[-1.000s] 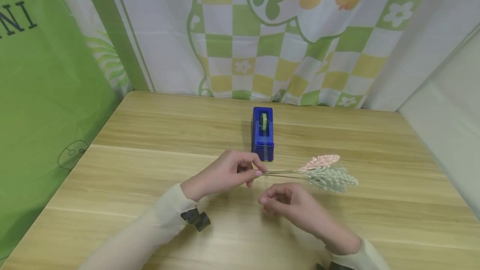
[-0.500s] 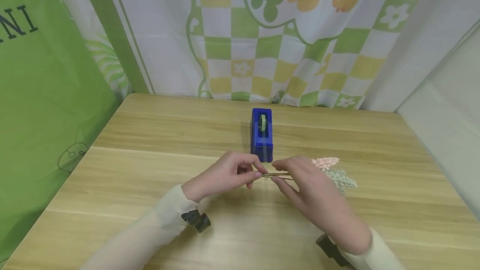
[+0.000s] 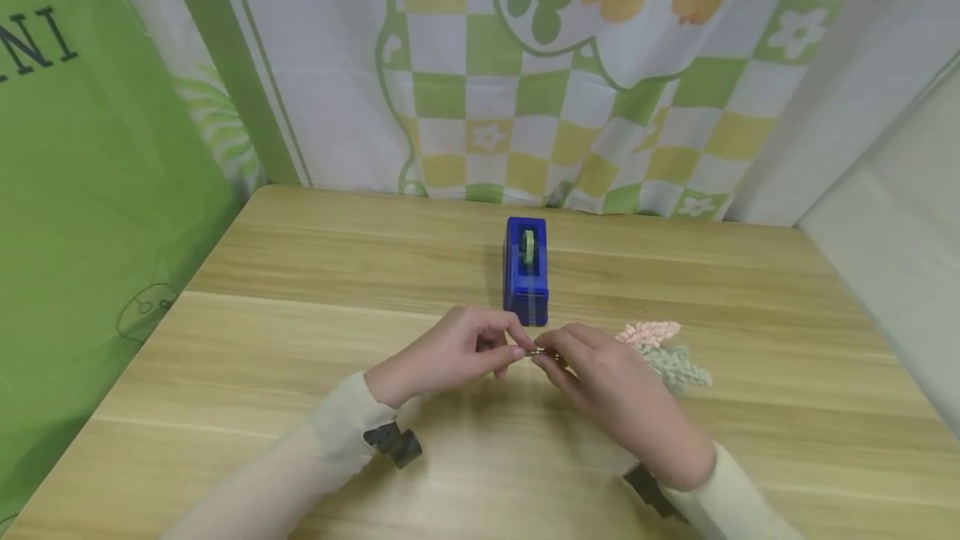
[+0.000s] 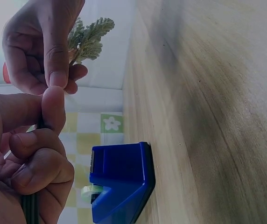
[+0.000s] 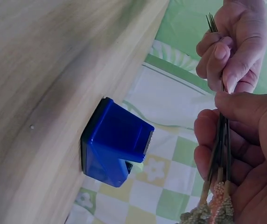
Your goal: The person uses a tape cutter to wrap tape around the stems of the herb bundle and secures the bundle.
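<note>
My left hand [image 3: 457,352] pinches the thin stems [image 5: 221,135] of a small bunch of artificial flower sprigs between thumb and fingers. Close beside it, my right hand [image 3: 615,390] pinches the same stems nearer the flower heads, its fingertips right at the left hand's. One pink sprig [image 3: 651,332] and pale green sprigs [image 3: 678,367] stick out past the right hand. The cut stem ends [image 5: 211,22] poke out behind the left hand in the right wrist view. Just beyond both hands stands a blue tape dispenser [image 3: 527,273] with a roll of clear tape.
The wooden table [image 3: 300,257] spreads under the hands. A checked, flowered curtain [image 3: 487,90] hangs along its back edge, and a green cloth [image 3: 90,190] at the left. A pale wall or panel [image 3: 900,215] borders the right side.
My right hand, earlier below the stems and apart from them, has moved up onto them and closed its fingers beside the left hand. The left hand has stayed nearly in place.
</note>
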The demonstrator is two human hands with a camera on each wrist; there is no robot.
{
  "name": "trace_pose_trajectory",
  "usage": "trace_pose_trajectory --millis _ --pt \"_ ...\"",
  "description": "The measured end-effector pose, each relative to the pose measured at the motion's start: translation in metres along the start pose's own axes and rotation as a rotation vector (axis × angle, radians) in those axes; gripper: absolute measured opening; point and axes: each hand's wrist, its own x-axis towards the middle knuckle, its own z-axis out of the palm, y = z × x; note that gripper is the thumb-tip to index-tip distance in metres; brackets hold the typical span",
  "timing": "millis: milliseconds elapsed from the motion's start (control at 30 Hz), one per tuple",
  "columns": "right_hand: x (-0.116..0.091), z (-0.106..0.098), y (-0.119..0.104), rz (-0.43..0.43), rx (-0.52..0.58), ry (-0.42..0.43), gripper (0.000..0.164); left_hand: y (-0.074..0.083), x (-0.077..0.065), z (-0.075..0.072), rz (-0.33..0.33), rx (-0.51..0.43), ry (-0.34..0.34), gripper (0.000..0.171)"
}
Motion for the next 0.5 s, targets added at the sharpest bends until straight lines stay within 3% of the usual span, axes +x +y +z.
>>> trace_pose_trajectory --millis 500 --pt "0.0003 0.0039 0.0025 -0.05 -0.036 0.049 0.016 0.0023 0.001 0.0006 -0.039 -0.016 0.033 0.008"
